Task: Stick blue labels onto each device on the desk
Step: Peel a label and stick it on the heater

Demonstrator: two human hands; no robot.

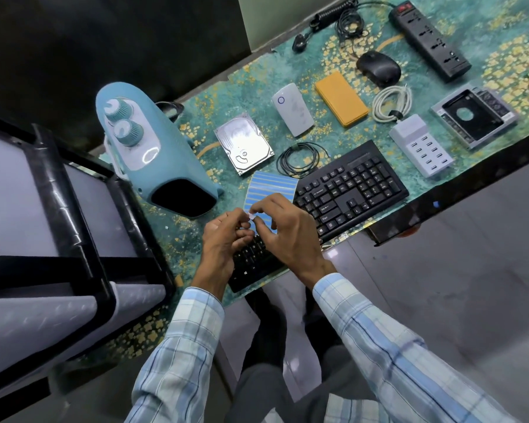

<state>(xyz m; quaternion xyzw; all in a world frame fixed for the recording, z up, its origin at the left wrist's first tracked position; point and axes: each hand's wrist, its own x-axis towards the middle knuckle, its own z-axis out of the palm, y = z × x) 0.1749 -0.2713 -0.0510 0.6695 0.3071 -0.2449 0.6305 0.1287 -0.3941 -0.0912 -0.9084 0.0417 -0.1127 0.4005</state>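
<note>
left hand and right hand pinch the label sheet.

Grey tiled floor, dark wall — teal floral desk, black-framed grey furniture

The silver metal hard drive shines mirror-bright; the black plastic keyboard looks matt. The blue-striped paper label sheet is smooth (slightly glossy), the checked shirt sleeve soft cloth.
</note>
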